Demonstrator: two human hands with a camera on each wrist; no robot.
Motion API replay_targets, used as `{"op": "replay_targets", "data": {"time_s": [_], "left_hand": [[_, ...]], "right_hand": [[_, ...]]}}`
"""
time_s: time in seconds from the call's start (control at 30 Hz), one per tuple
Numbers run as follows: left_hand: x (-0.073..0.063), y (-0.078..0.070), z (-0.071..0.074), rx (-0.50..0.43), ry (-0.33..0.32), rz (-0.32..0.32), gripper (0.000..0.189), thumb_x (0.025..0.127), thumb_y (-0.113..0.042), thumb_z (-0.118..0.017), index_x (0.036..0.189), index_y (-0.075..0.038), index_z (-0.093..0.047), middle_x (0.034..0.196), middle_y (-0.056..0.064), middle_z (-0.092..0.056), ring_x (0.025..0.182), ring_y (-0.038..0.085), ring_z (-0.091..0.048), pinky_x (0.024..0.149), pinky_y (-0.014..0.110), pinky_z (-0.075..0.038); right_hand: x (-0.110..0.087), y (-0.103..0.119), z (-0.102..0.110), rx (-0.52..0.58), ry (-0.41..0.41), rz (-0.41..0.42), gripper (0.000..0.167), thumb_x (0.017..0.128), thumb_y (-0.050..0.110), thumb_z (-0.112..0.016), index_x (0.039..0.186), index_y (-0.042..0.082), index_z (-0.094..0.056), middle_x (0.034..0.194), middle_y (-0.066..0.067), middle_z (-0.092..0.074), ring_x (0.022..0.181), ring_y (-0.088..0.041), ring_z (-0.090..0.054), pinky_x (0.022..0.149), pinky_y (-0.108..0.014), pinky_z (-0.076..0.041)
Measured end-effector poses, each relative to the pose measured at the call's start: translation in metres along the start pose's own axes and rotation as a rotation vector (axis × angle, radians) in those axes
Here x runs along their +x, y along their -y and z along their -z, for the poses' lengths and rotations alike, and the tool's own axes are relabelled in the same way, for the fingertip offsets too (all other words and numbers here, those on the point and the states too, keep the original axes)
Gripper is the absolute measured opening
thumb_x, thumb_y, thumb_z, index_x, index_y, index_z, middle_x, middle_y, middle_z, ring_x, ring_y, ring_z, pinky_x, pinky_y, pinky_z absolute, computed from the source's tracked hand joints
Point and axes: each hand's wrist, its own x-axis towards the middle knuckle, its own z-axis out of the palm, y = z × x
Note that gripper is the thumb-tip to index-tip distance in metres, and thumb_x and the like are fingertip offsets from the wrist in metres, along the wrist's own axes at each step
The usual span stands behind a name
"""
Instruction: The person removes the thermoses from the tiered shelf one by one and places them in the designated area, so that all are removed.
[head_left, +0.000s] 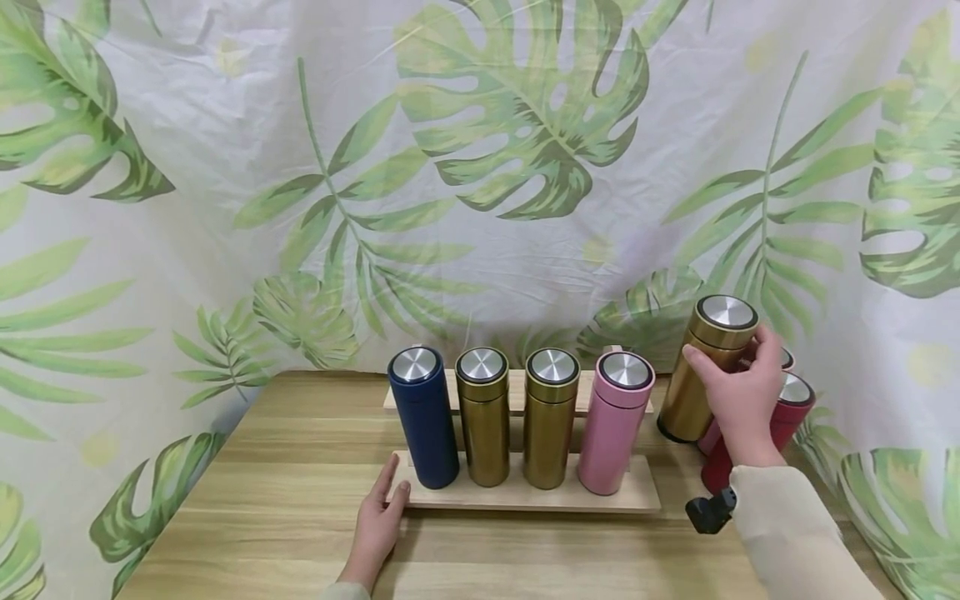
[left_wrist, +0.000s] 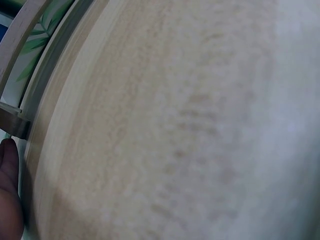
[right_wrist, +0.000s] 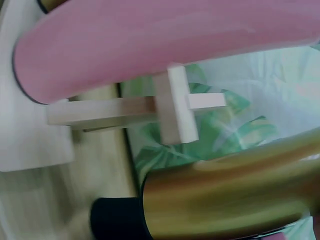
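My right hand (head_left: 746,396) grips a gold thermos bottle (head_left: 693,392) with a silver lid, fingers and thumb around its upper part. It leans slightly and stands right of a two-level wooden rack (head_left: 517,497); whether its base touches the table cannot be told. On the rack's front board stand a dark blue bottle (head_left: 425,425), two gold bottles (head_left: 483,425) and a pink bottle (head_left: 613,429), all upright. My left hand (head_left: 378,521) touches the left end of that board with straight fingers. In the left wrist view, only part of this hand (left_wrist: 9,195) shows at the edge.
Behind my right hand, a red bottle (head_left: 795,408) and at least one pinkish bottle stand partly hidden. The rack's rear board (head_left: 517,402) lies higher, behind the row. A leaf-patterned cloth (head_left: 525,275) hangs behind the wooden table (head_left: 285,467).
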Motion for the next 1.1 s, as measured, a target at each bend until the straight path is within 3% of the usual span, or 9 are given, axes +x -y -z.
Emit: {"op": "replay_targets", "data": {"time_s": [0.2, 0.47, 0.6, 0.87, 1.1], "left_hand": [[0.000, -0.001, 0.000, -0.016, 0.000, 0.001, 0.051, 0.097, -0.025, -0.049, 0.144, -0.013, -0.033, 0.148, 0.011, -0.033, 0.134, 0.028, -0.031, 0.101, 0.044, -0.038], [0.000, -0.001, 0.001, -0.020, -0.003, -0.004, 0.052, 0.097, -0.026, -0.049, 0.144, -0.013, -0.034, 0.148, 0.012, -0.033, 0.134, 0.028, -0.031, 0.102, 0.044, -0.038], [0.001, -0.002, 0.001, -0.017, 0.000, -0.002, 0.052, 0.097, -0.027, -0.049, 0.144, -0.013, -0.033, 0.148, 0.012, -0.032, 0.135, 0.029, -0.030, 0.102, 0.044, -0.037], [0.000, 0.000, 0.001, -0.001, -0.006, -0.007, 0.051, 0.097, -0.026, -0.049, 0.144, -0.013, -0.033, 0.147, 0.011, -0.033, 0.134, 0.028, -0.031, 0.100, 0.043, -0.039], [-0.001, -0.001, 0.001, 0.014, -0.014, -0.013, 0.051, 0.096, -0.025, -0.050, 0.144, -0.012, -0.035, 0.146, 0.012, -0.035, 0.132, 0.026, -0.034, 0.089, 0.028, -0.045]], "right_hand": [[-0.013, -0.016, -0.004, -0.053, 0.011, -0.039, 0.069, 0.075, 0.024, -0.076, 0.133, 0.015, -0.040, 0.115, -0.003, -0.051, 0.100, -0.012, -0.047, 0.082, -0.024, -0.040], [-0.021, -0.025, -0.007, -0.094, 0.032, 0.030, 0.072, 0.074, 0.016, -0.076, 0.134, 0.005, -0.038, 0.126, -0.016, -0.050, 0.113, -0.028, -0.048, 0.096, -0.044, -0.040], [-0.024, -0.030, -0.008, -0.096, 0.043, -0.003, 0.075, 0.076, 0.017, -0.075, 0.138, 0.005, -0.034, 0.131, -0.018, -0.048, 0.119, -0.032, -0.046, 0.102, -0.048, -0.037], [-0.034, -0.040, -0.012, -0.125, 0.025, -0.061, 0.073, 0.074, 0.016, -0.075, 0.134, 0.000, -0.035, 0.125, -0.027, -0.050, 0.116, -0.040, -0.046, 0.099, -0.052, -0.036], [-0.036, -0.048, -0.014, -0.131, 0.038, -0.150, 0.076, 0.078, 0.021, -0.072, 0.138, 0.002, -0.030, 0.126, -0.029, -0.048, 0.117, -0.044, -0.045, 0.099, -0.055, -0.034]]}}
